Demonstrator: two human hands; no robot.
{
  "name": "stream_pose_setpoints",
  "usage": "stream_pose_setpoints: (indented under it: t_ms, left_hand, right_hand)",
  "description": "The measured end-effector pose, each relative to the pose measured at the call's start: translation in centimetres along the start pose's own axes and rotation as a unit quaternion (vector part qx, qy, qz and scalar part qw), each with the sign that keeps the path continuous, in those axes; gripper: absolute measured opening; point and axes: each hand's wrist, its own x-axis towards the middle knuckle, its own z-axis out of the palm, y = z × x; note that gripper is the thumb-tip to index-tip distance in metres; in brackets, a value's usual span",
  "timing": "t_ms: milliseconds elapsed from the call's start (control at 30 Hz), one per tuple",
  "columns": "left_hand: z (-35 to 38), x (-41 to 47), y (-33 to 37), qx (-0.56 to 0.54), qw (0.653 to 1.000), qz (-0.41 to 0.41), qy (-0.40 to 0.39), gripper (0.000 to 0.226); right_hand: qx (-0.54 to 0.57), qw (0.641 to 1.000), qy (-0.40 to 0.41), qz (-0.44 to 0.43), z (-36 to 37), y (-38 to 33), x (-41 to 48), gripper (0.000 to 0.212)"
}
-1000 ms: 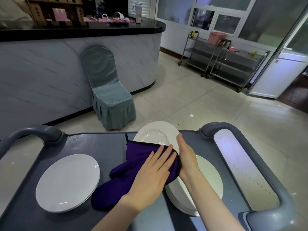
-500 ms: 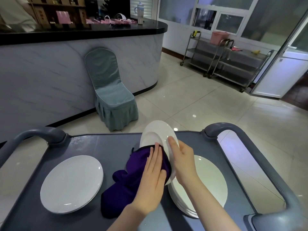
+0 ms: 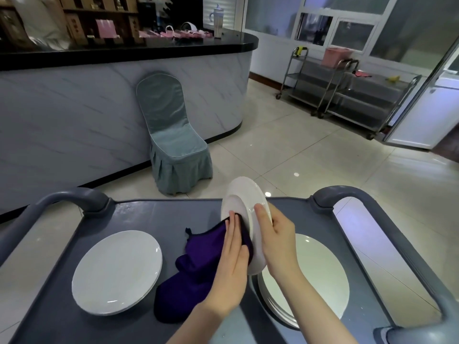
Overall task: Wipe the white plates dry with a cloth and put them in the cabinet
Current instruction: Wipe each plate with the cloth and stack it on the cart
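Note:
I hold one white plate [image 3: 239,198] tilted up almost on edge above the grey cart [image 3: 154,214]. My right hand [image 3: 278,240] grips its right rim from behind. With straight fingers my left hand [image 3: 232,265] presses a purple cloth [image 3: 188,281] against the plate's face; the cloth's loose end hangs down onto the cart. Under my right forearm a stack of white plates [image 3: 320,276] sits on the cart's right side. A single white plate [image 3: 116,271] lies flat on the left side. No cabinet is in view.
The cart has raised grey handles at the far left [image 3: 74,197] and far right [image 3: 347,192]. Beyond it stand a covered chair [image 3: 173,145] against a curved marble counter [image 3: 74,108], and steel trolleys [image 3: 347,95] at the far right on tiled floor.
The plate has been tipped from lying low over the stack to nearly on edge, and raised. My left hand and the cloth slid up its face; my right hand moved round the rim.

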Motion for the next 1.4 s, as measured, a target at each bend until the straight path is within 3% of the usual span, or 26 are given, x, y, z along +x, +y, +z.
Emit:
stream_pose_setpoints:
  t_ms: [67, 167, 300, 433, 567, 700, 867, 1000, 1100, 1167, 1233, 1333, 1400]
  left_hand:
    - [0.4, 0.4, 1.0, 0.019, 0.999, 0.042, 0.022, 0.056]
    - [0.1, 2.3, 1.7, 0.134, 0.975, 0.142, 0.106, 0.052]
    - [-1.3, 3.3, 1.3, 0.083, 0.993, 0.075, 0.044, 0.053]
    - [-2.0, 2.4, -0.4, 0.11, 0.992, 0.011, 0.064, 0.058]
    - [0.4, -0.6, -0.5, 0.214, 0.975, 0.062, -0.002, 0.064]
    - [1.5, -0.9, 0.1, 0.263, 0.96, 0.088, -0.026, 0.064]
    - [-0.5, 3.1, 0.7, 0.271, 0.957, 0.1, 0.015, 0.059]
    - [-1.4, 3.0, -1.9, 0.197, 0.979, 0.042, 0.032, 0.056]
    - [-2.8, 1.2, -4.5, 0.105, 0.993, -0.058, -0.019, 0.059]
    - [-4.3, 0.3, -5.5, 0.17, 0.977, -0.114, -0.057, 0.057]
    - [-5.9, -0.2, -4.8, 0.19, 0.97, -0.149, -0.002, 0.046]
    - [-8.6, -0.1, -0.6, -0.049, 0.971, -0.194, 0.13, 0.025]
    - [-10.4, -0.1, 2.1, -0.222, 0.944, -0.192, 0.151, 0.027]
  right_hand:
    - [-0.016, 1.0, -0.015, -0.012, 0.2, 0.1, -0.5, 0.038]
    - [-0.015, 1.0, -0.026, -0.004, 0.4, 0.5, -1.7, 0.023]
    - [-0.016, 1.0, -0.027, 0.002, 0.2, 0.4, -1.9, 0.021]
    - [-0.005, 1.0, -0.02, 0.016, -0.7, 0.7, -1.2, 0.021]
    - [0.022, 1.0, 0.014, 0.012, -1.4, 0.6, 0.0, 0.021]
    - [0.037, 0.999, -0.002, 0.009, -2.1, 0.6, 0.5, 0.027]
    - [0.064, 0.997, -0.018, 0.039, -2.5, 1.0, -0.6, 0.025]
    - [0.039, 0.999, 0.003, 0.013, -3.0, 0.8, -0.7, 0.02]
    - [0.006, 1.0, -0.006, -0.006, -3.2, 0.9, -0.7, 0.022]
    - [-0.02, 0.999, -0.02, -0.025, -3.0, 0.9, -0.8, 0.023]
    - [-0.065, 0.995, -0.041, -0.06, -2.3, 0.9, -0.9, 0.023]
    - [-0.179, 0.964, -0.105, -0.164, -0.5, 0.6, -1.6, 0.034]
    - [-0.248, 0.92, -0.16, -0.257, 1.2, 0.5, -2.3, 0.037]
